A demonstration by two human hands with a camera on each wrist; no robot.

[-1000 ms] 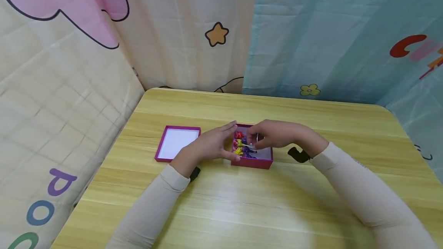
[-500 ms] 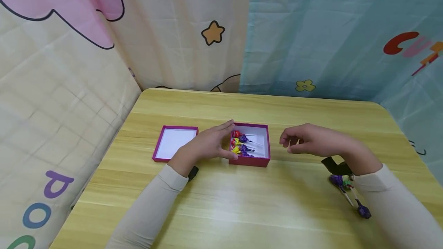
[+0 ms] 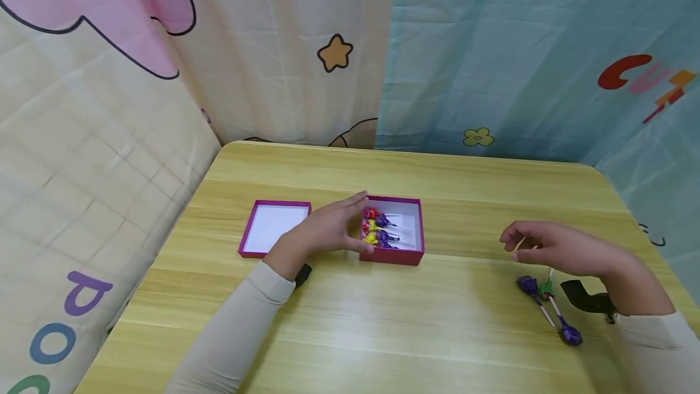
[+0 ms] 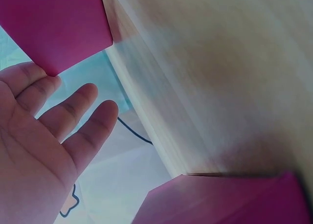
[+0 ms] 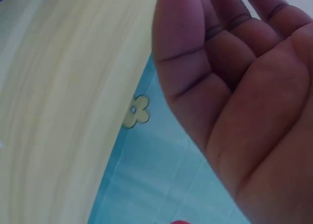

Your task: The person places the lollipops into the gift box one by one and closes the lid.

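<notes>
Head view: two purple wrapped lollipops (image 3: 570, 334) and one green wrapped lollipop (image 3: 547, 289) are laid on the pale wood-grain worktop (image 3: 437, 327), on the near side of the closer right hand (image 3: 560, 248); the purple sticks are slanted far-left to near-right; that hand's fingers are loosely curled, nothing held; one magenta cardboard box (image 3: 396, 257), its lollipops (image 3: 383, 222) uncountable, is touched by the left hand (image 3: 327, 227), fingers and thumb apart; one magenta lid (image 3: 270, 228) is seen leftward.
</notes>
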